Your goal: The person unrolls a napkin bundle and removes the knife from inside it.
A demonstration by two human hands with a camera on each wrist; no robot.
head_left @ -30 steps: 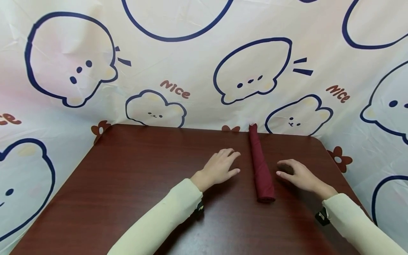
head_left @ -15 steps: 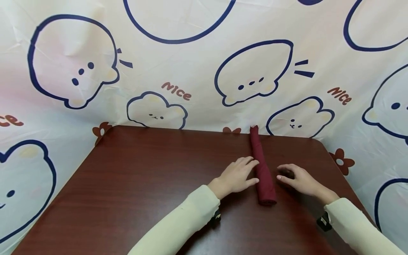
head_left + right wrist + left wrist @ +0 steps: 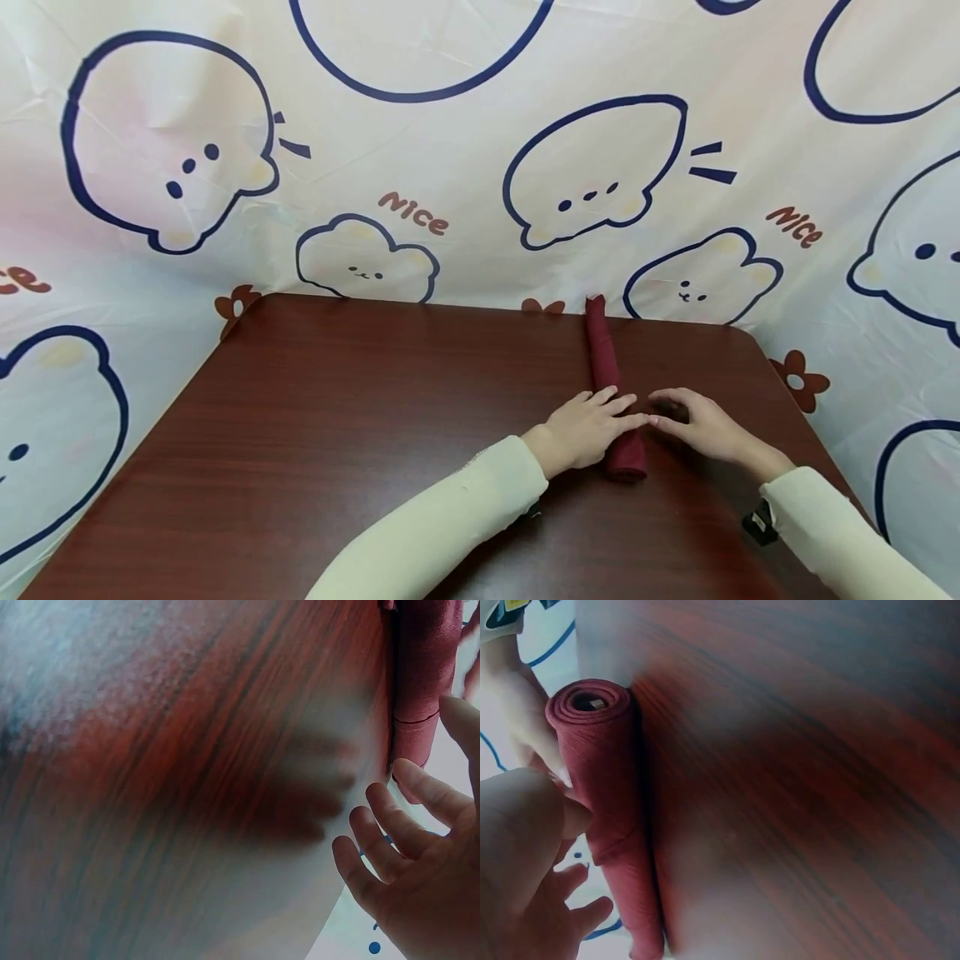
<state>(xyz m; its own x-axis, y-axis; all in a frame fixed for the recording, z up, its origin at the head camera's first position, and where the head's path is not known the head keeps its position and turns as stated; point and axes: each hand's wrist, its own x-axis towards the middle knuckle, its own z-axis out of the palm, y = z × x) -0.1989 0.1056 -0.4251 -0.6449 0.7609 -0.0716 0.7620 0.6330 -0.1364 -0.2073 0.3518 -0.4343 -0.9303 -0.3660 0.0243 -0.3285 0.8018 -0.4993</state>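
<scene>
A dark red cloth (image 3: 602, 350) is rolled into a long tube that tapers toward the far edge of the table. Its near end, in the left wrist view, shows spiral layers around a hollow. My left hand (image 3: 587, 429) lies across the near half of the rolled cloth from the left, fingers extended and spread, covering part of it. Just right of the roll is my right hand (image 3: 705, 427), fingers relaxed and lightly bent, holding nothing. In the head view, the left thumb reaches to the right thumb's tip. The right wrist view shows the right fingers (image 3: 382, 832) spread beside the roll.
The dark brown wooden table (image 3: 315, 417) carries the roll near its right side. A white backdrop (image 3: 465, 142) with blue cartoon outlines and brown flowers rises behind it and at both sides. The roll's narrow end reaches the table's back edge.
My left hand has moved right from beside the roll, first to its left side, then over its near half. The right hand and the roll have stayed almost where they were.
</scene>
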